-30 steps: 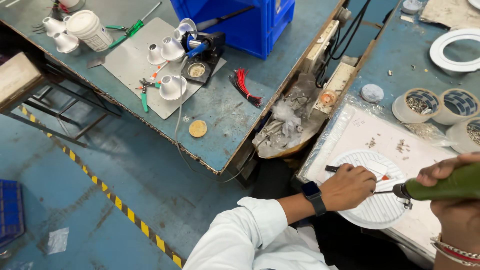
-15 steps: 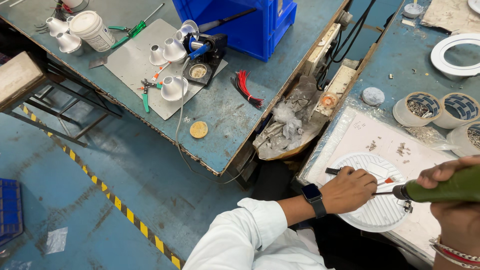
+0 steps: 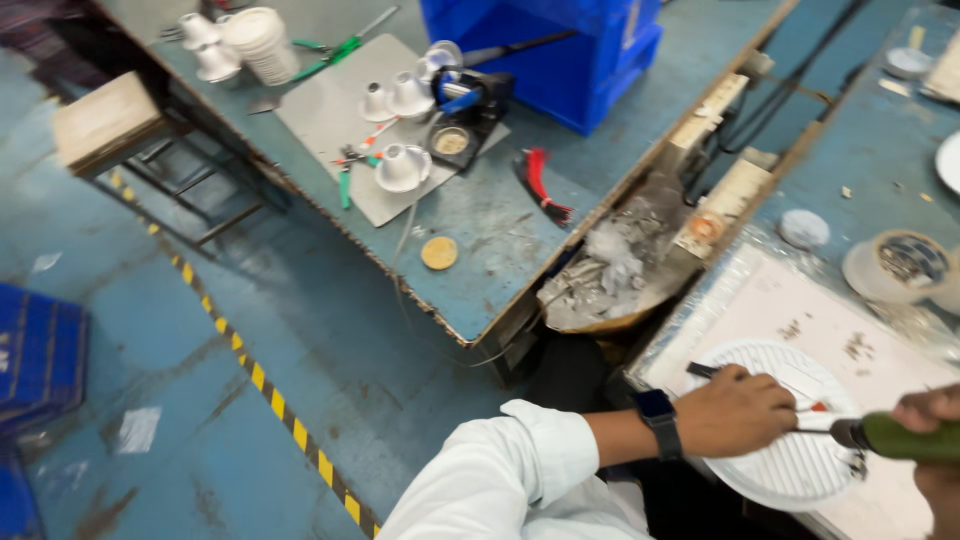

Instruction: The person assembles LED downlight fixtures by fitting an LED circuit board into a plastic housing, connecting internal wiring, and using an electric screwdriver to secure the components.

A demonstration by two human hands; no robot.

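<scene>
On white mat (image 3: 790,300): round ribbed white disc (image 3: 790,470), flat.

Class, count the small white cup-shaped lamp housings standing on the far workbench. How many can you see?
5. Two stand at the bench's far-left corner, beside a stack of white cups. Three sit on the grey mat. Others may be hidden behind clutter.

White sleeve (image 3: 500,470), dark wristwatch (image 3: 660,422).
</scene>
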